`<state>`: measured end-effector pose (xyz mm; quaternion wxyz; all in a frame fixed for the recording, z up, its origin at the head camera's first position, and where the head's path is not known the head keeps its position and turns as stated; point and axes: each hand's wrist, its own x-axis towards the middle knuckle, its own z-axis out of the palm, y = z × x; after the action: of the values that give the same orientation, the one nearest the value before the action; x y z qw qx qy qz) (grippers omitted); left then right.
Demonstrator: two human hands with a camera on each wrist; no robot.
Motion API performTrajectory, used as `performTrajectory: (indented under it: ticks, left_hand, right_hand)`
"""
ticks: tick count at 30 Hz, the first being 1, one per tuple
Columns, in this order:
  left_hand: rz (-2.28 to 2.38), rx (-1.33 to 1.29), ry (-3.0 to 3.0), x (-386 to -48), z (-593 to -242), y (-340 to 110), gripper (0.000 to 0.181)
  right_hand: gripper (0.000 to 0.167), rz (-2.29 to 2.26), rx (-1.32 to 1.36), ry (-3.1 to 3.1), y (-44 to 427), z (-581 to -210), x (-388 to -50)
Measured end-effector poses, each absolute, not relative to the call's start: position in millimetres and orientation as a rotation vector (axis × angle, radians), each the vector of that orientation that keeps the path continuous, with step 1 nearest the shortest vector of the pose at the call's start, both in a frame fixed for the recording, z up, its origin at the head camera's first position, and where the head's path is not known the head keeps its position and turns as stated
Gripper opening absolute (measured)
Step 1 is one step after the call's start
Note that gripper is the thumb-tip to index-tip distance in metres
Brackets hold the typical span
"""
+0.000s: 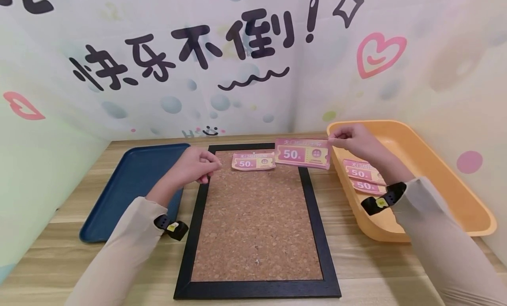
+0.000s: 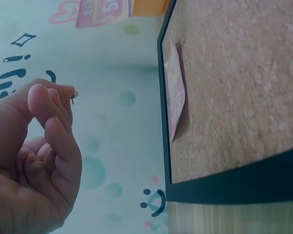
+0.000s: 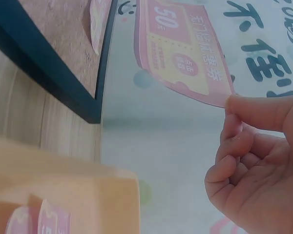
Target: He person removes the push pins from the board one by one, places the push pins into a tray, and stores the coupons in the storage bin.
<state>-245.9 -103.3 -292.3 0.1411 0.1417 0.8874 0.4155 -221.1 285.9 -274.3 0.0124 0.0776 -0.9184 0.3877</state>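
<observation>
My right hand pinches a pink and yellow "50" coupon by its corner. The coupon is held up over the far right part of the black-framed cork board. In the left wrist view a small metal thumbtack pokes out between the thumb and finger of my left hand, its point turned away from the hand. That hand hovers above the board's far left edge. Another coupon lies at the far end of the cork, its lower edge lifted a little, as the left wrist view shows.
To the right stands an orange tray with more coupons in it, partly hidden by my right forearm. A dark blue tray lies to the left on the wooden table. A printed cloth hangs behind the table.
</observation>
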Motion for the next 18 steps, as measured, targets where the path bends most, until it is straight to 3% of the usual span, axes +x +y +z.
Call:
performTrajectory:
  ticks: [18]
  left_hand:
    - [1.206,0.359,2.562,-243,-292,-140,0.023]
  right_hand:
    - [0.039,1.129,0.068,-2.913,334,-271,-207]
